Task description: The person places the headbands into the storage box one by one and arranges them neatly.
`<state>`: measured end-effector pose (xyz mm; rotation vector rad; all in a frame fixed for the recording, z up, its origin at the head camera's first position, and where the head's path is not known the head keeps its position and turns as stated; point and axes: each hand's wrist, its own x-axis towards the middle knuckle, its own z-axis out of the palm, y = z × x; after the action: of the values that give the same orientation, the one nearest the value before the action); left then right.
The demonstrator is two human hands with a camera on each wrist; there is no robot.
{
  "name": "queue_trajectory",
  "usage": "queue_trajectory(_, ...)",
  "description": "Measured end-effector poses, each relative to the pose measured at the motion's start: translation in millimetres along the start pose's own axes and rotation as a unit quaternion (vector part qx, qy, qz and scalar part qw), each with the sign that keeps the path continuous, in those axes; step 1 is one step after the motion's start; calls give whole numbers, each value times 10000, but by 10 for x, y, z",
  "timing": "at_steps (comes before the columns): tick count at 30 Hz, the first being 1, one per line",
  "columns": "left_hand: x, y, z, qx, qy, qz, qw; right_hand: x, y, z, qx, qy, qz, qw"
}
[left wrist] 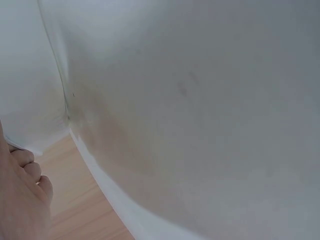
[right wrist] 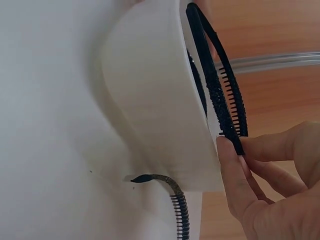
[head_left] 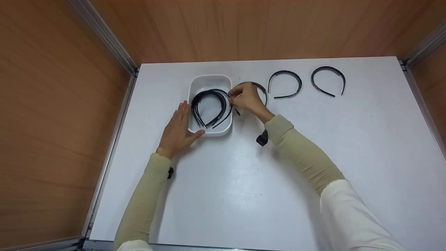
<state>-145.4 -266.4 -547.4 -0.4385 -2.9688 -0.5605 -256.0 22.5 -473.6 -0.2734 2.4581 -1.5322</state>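
My right hand (head_left: 245,99) pinches a black toothed headband (right wrist: 220,95) between thumb and fingertips, over the right rim of a white plastic tub (head_left: 210,134). Inside the tub lie several more black headbands (head_left: 195,109), overlapping in a stack. Along the tub's left wall rests my left hand (head_left: 176,134), fingers straight and thumb out towards the near corner. In the left wrist view the tub's white wall (left wrist: 200,125) fills most of the picture, with the left hand (left wrist: 25,200) at its lower left edge.
One headband (head_left: 266,97) lies just right of the tub, partly hidden by the right hand. Farther right on the white table (head_left: 278,209) are a second headband (head_left: 299,83) and a third (head_left: 343,78). Wooden panels (head_left: 244,31) stand at the back and sides.
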Motion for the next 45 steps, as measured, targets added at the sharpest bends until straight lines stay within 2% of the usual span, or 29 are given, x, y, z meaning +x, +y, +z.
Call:
queue_trajectory(4,-5,3,2,-12,6,21,10000,34,-38,35,50,-44,94,9999)
queue_trajectory(11,3,7,0,-36,96,14,9999,122,-100,99,-173,91,-66,9998)
queue_trajectory(20,37,1,-29,25,-63,-46,10000,219,-168,182,-182,168,41,9997)
queue_trajectory(30,17,-7,22,-49,0,-107,9999,255,-130,290,-204,197,142,9995)
queue_trajectory(45,-4,-1,23,-66,153,49,9998,288,-129,324,-652,298,-176,9973)
